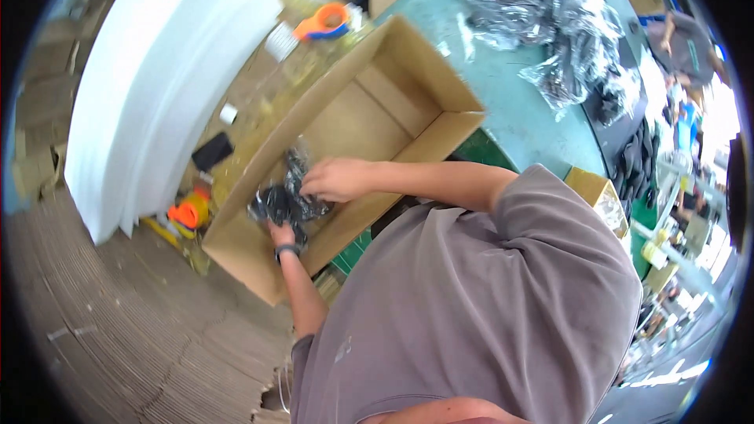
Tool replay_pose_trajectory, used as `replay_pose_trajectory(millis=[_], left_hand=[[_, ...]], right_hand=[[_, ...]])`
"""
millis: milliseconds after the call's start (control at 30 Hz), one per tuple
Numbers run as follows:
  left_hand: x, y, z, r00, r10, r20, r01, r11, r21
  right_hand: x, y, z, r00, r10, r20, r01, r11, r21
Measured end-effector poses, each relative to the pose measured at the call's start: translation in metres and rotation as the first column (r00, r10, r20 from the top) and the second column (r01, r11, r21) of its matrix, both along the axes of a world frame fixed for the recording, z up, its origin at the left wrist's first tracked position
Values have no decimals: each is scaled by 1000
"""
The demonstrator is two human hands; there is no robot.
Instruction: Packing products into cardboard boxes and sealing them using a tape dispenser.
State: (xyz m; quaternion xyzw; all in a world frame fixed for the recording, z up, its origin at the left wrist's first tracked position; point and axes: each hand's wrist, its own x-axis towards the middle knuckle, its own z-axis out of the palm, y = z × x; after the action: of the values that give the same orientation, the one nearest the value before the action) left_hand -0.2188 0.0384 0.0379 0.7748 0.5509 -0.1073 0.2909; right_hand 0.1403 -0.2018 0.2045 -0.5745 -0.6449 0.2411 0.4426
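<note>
Inside an open cardboard box, at its near left end, lie black items wrapped in clear plastic bags. My left hand, with a dark band at the wrist, reaches over the near wall and holds the lower edge of this bundle; its fingers are partly hidden. Coming in from the right, my right hand has its fingers curled onto the upper part of the bagged black items. What exactly the bags contain cannot be made out.
A heap of clear-bagged dark items covers the table at the far right. Left of the box are white foam sheets, an orange-and-blue tape dispenser, another orange dispenser and a black object. Flattened cardboard is stacked near left.
</note>
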Motion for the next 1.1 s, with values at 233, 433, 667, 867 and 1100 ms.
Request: replay_pose_trajectory(millis=[233, 433, 667, 867, 1100], left_hand=[[319, -255, 246, 712, -243, 659, 239, 966, 99], [618, -484, 235, 392, -632, 668, 774, 619, 131], [833, -586, 73, 185, -979, -83, 955, 159, 250], [828, -624, 44, 451, -881, -139, 879, 466, -103], [740, -597, 57, 704, -708, 61, 643, 598, -478]], right_hand=[[345, -502, -15, -257, -833, 490, 955, -297, -5], [360, -682, -104, -344, -469, 814, 845, -532, 51], [343, -716, -91, 391, -711, 584, 544, -333, -770], [324, -679, -42, 367, -514, 775, 924, 295, -242], [281, -618, -120, 573, -185, 798, 774, 440, -454]])
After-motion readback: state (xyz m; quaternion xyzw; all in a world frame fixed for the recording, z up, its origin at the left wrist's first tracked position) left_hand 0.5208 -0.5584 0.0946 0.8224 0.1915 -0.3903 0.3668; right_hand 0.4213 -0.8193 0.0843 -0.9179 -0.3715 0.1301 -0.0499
